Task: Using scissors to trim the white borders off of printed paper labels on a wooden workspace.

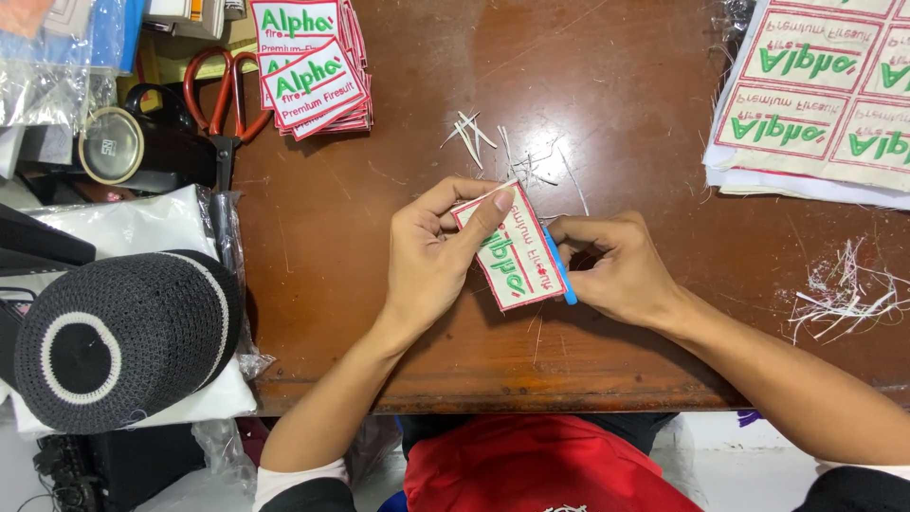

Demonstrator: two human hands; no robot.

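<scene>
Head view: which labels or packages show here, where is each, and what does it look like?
Patch: between left hand and right hand; white rectangle, red border, green lettering.
Patch stack: top centre-left; same colours.
Uncut patch sheet: top right; cream, red-bordered rectangles.
Clear plastic bags: top left.

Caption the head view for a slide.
Left hand holds an embroidered patch; right hand works a blue tool along its edge.

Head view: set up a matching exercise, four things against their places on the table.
Things:
1. embroidered patch
2. scissors
3. knitted cap
4. uncut patch sheet

Places:
A. far right, top
B. left edge, on white cloth
C. between both hands, centre
D. top left, beside the stack of patches

Pairs: 1-C, 2-D, 3-B, 4-A
</scene>
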